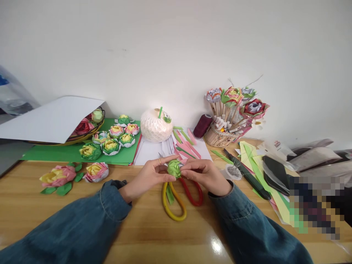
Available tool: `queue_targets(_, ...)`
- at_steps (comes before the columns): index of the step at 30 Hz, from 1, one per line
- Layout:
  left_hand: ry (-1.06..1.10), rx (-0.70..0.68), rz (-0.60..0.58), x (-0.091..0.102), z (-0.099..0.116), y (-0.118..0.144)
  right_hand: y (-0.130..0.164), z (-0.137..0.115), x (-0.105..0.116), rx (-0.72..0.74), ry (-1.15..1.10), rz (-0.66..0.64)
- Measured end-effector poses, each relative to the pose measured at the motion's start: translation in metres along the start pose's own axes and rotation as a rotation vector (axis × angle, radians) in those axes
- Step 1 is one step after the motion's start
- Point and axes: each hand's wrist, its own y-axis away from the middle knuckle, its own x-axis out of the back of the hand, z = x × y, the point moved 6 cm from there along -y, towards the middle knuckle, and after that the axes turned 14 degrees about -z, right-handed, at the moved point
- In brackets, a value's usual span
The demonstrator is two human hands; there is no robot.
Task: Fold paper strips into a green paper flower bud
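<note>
Between my two hands is a small green folded-paper flower [174, 168]. My left hand [154, 172] grips it from the left, thumb below and fingers above. From the other side, the fingertips of my right hand [199, 172] pinch its edge. Below the flower, scissors with one yellow handle [176, 212] and one red handle [198, 196] lie on the table; my hands cover part of them. A green paper strip [170, 195] shows through the yellow loop. Pink paper strips [194, 147] are spread on white paper [143, 156] just behind my hands.
Several finished paper flowers [110, 146] sit on green sheets [52, 152] at left, near a covered basket [82, 137]. A white textured ball [156, 124], a maroon thread spool [202, 125] and a holder [220, 136] of stemmed flowers stand along the wall. A utility knife [247, 174] lies right.
</note>
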Motion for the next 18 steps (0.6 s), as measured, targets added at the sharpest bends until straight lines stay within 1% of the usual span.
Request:
queue_targets(4,0.018,0.001,-0.004,0.0006,-0.0013,-0.0002,0.0002,-0.0024,0.0000,-0.020,0.139,0.063)
queue_targets(6,0.032,-0.003,-0.011,0.0007,-0.0026,-0.0003,0.0004,-0.0022,-0.0003,-0.026,0.171,0.083)
queue_targets(12,0.059,0.009,-0.026,-0.0005,-0.0045,-0.0005,0.0008,0.0024,-0.0008,-0.039,0.055,0.073)
queue_targets(18,0.052,0.034,-0.023,-0.0016,-0.0037,-0.0018,0.0016,0.0047,-0.0002,-0.090,0.082,0.110)
